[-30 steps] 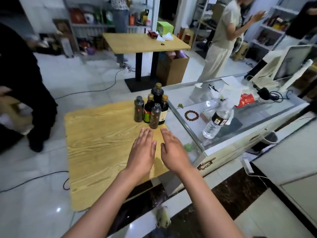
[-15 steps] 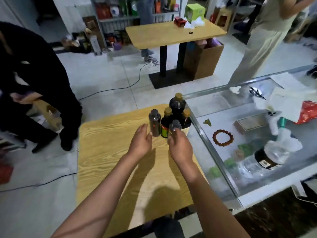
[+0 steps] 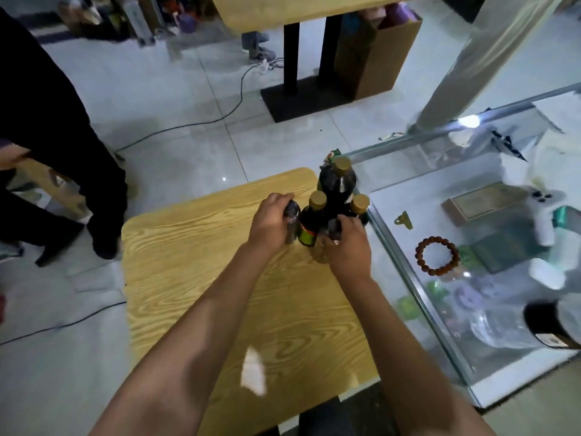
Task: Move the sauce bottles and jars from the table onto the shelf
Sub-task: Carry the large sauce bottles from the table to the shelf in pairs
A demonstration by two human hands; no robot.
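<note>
Five dark glass bottles stand clustered at the far right corner of the wood-grain desk (image 3: 201, 278), beside a glass display case (image 3: 440, 190). The left hand (image 3: 272, 217) curls round a slim dark jar (image 3: 291, 223); the right hand (image 3: 347, 243) grips another small jar (image 3: 333, 229). Behind them, gold round caps top a tall bottle (image 3: 338, 184) and two shorter bottles (image 3: 311, 221).

The surface (image 3: 201, 278) looks like light wood with a strong grain and a matt finish. The bottles (image 3: 338, 187) are dark and glossy, with gold caps (image 3: 342, 163). The floor (image 3: 176, 99) has shiny pale tiles. The counter (image 3: 418, 196) beside is smooth glass with a metal edge.
</note>
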